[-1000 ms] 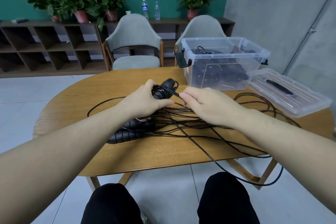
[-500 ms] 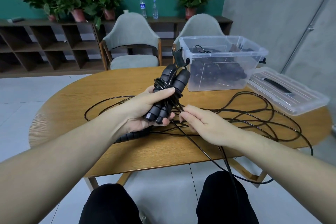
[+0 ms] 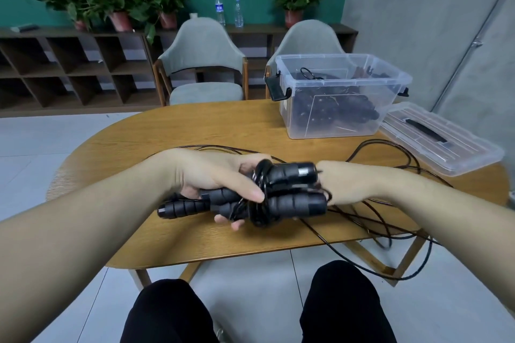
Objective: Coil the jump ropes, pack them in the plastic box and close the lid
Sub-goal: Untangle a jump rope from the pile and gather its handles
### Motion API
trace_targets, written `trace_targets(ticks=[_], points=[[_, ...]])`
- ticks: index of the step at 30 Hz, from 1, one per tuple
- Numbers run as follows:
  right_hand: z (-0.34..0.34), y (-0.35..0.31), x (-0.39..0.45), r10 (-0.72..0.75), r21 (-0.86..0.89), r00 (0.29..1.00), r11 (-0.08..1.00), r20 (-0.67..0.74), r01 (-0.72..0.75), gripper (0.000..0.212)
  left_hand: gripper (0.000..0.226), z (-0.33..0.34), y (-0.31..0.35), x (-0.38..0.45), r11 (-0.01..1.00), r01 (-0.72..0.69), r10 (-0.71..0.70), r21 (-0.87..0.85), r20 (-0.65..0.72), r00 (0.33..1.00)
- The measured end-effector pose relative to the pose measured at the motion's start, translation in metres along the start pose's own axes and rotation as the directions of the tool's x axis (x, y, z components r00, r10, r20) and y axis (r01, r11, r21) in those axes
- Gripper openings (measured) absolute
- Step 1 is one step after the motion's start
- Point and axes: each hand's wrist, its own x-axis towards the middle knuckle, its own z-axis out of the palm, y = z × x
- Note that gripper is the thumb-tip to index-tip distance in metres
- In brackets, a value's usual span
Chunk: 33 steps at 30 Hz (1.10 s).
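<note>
My left hand grips a pair of black jump-rope handles lying sideways above the wooden table, with cord wound round their middle. My right hand is at the handles' right ends; its fingers are hidden behind them and a thin black cord runs from there. Another black handle lies on the table under my left hand. Loose cord loops spread over the table's right side and hang off the front edge. The clear plastic box stands open at the back right with black ropes inside. Its lid lies to its right.
Two grey chairs stand behind the table. Further back, a dark shelf unit carries potted plants and two water bottles. My knees in black trousers are below the table's front edge. A grey wall is on the right.
My left hand has turned the handles from upright to sideways and lowered them. My right hand has moved up from the cord on the table to the handles' right ends.
</note>
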Motion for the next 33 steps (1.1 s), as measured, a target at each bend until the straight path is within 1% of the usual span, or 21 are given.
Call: trace_targets(ticks=[1, 2, 4, 7, 10, 12, 14, 15, 17, 18, 19, 21, 22, 24, 26, 27, 29, 31, 33], points=[[-0.004, -0.001, -0.002, 0.040, -0.020, 0.999, 0.999, 0.013, -0.040, 0.023, 0.048, 0.001, 0.005, -0.001, 0.993, 0.071, -0.071, 0.093, -0.005, 0.997], [-0.008, -0.001, -0.003, 0.066, -0.034, 0.998, 0.997, 0.018, -0.065, 0.030, 0.046, 0.002, 0.010, 0.000, 0.970, 0.154, -0.150, 0.190, -0.034, 0.988], [-0.014, -0.006, -0.004, 0.094, -0.082, 0.995, 0.992, 0.034, -0.091, 0.038, 0.045, 0.004, 0.018, 0.003, 0.890, 0.302, -0.280, 0.342, -0.112, 0.953], [-0.021, -0.019, -0.001, 0.135, -0.205, 0.991, 0.970, 0.000, -0.132, 0.041, 0.048, 0.007, 0.027, 0.010, 0.791, 0.417, -0.364, 0.447, -0.204, 0.909], [-0.031, -0.028, 0.003, 0.187, -0.329, 0.977, 0.920, -0.105, -0.211, 0.048, 0.052, 0.009, 0.030, 0.019, 0.664, 0.532, -0.411, 0.525, -0.338, 0.846], [-0.034, -0.034, 0.004, 0.190, -0.398, 0.966, 0.884, -0.176, -0.246, 0.049, 0.054, 0.009, 0.028, 0.025, 0.596, 0.608, -0.398, 0.525, -0.464, 0.791], [-0.034, -0.039, 0.005, 0.172, -0.441, 0.956, 0.858, -0.238, -0.264, 0.045, 0.060, 0.008, 0.025, 0.029, 0.572, 0.648, -0.334, 0.503, -0.578, 0.744], [-0.034, -0.042, 0.005, 0.156, -0.456, 0.950, 0.849, -0.269, -0.268, 0.041, 0.066, 0.007, 0.023, 0.030, 0.580, 0.650, -0.292, 0.491, -0.619, 0.729], [-0.033, -0.046, 0.006, 0.133, -0.467, 0.937, 0.839, -0.323, -0.280, 0.034, 0.082, 0.004, 0.018, 0.031, 0.610, 0.622, -0.184, 0.491, -0.676, 0.714], [-0.032, -0.047, 0.006, 0.133, -0.455, 0.931, 0.844, -0.339, -0.286, 0.032, 0.087, 0.003, 0.017, 0.031, 0.631, 0.602, -0.140, 0.488, -0.692, 0.708], [-0.030, -0.047, 0.006, 0.138, -0.430, 0.927, 0.855, -0.350, -0.289, 0.030, 0.086, 0.002, 0.015, 0.031, 0.677, 0.573, -0.116, 0.462, -0.702, 0.703], [-0.023, -0.046, 0.006, 0.138, -0.360, 0.916, 0.889, -0.376, -0.281, 0.026, 0.075, 0.003, 0.011, 0.033, 0.805, 0.480, -0.098, 0.347, -0.721, 0.686], [-0.018, -0.045, 0.007, 0.133, -0.312, 0.912, 0.912, -0.389, -0.266, 0.026, 0.068, 0.002, 0.008, 0.034, 0.852, 0.427, -0.071, 0.304, -0.740, 0.669], [-0.008, -0.044, 0.008, 0.132, -0.187, 0.897, 0.955, -0.422, -0.228, 0.026, 0.058, 0.003, 0.002, 0.037, 0.924, 0.312, -0.019, 0.223, -0.787, 0.617], [0.001, -0.045, 0.010, 0.127, -0.120, 0.877, 0.971, -0.463, -0.204, 0.021, 0.050, 0.004, -0.002, 0.038, 0.982, 0.171, -0.032, 0.085, -0.812, 0.583], [0.006, -0.045, 0.009, 0.114, -0.119, 0.866, 0.974, -0.487, -0.195, 0.018, 0.048, 0.005, -0.003, 0.039, 0.996, 0.091, -0.056, -0.004, -0.813, 0.579], [0.017, -0.045, 0.007, 0.077, -0.155, 0.840, 0.970, -0.536, -0.188, 0.013, 0.045, 0.008, -0.005, 0.040, 0.983, -0.070, -0.097, -0.169, -0.806, 0.584], [0.025, -0.044, 0.004, 0.049, -0.204, 0.818, 0.958, -0.573, -0.200, 0.019, 0.040, 0.008, -0.006, 0.040, 0.937, -0.206, -0.111, -0.282, -0.799, 0.590], [0.031, -0.041, 0.002, 0.058, -0.144, 0.819, 0.975, -0.571, -0.169, 0.024, 0.033, 0.007, -0.009, 0.038, 0.881, -0.305, -0.118, -0.362, -0.791, 0.600]])
